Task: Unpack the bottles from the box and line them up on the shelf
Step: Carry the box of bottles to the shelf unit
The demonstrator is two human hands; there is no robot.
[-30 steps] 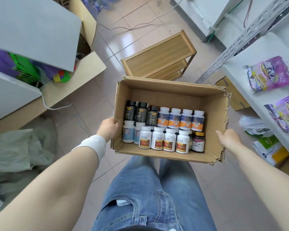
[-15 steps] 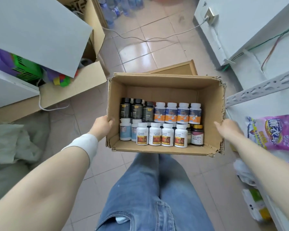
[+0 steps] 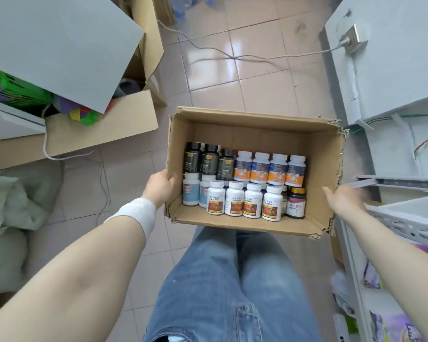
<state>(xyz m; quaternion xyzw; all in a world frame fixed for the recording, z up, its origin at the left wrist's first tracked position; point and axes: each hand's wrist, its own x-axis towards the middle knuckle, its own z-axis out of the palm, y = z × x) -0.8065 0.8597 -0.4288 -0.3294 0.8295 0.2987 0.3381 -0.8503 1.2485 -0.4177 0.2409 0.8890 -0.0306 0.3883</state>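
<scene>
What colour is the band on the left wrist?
White. The wristband shows best in the head view.

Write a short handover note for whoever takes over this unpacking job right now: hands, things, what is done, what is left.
Hands: the left hand grips the left wall of the box, thumb over the rim. The right hand, blurred, lies flat at the right wall with its fingers straight.
Things: the box is held above the floor, beside the shelf on the right. The bottles stand upright in rows inside it.
Done: nothing unpacked yet.
Left: take out every bottle and line them up on the shelf.
</scene>
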